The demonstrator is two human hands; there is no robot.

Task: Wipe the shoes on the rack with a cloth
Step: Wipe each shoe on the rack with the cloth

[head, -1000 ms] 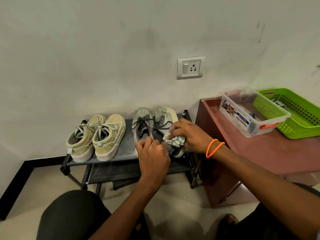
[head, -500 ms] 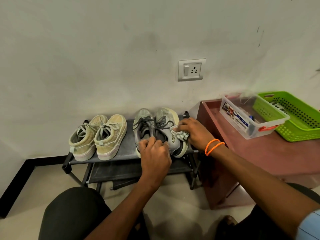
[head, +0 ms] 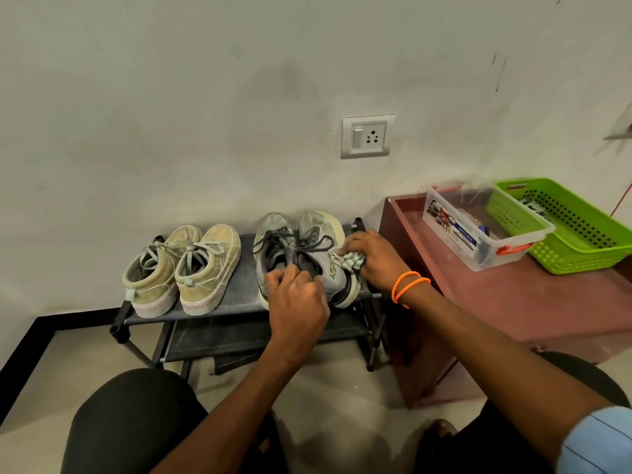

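A low black shoe rack (head: 239,295) stands against the wall. On its top shelf a pair of beige sneakers (head: 184,268) sits at the left and a pair of grey running shoes (head: 301,244) at the right. My left hand (head: 295,299) grips the heel collars of the grey pair, fingers curled into the openings. My right hand (head: 372,258) holds a bunched pale cloth (head: 349,260) and presses it against the outer side of the right grey shoe.
A maroon low cabinet (head: 513,302) stands just right of the rack, carrying a clear plastic box (head: 478,224) and a green perforated basket (head: 574,227). A wall socket (head: 367,136) is above the shoes. My knees (head: 130,422) fill the lower view.
My right hand with the cloth has slid from the heel end of the right grey shoe forward along its outer side. My left hand keeps its hold on the heels.
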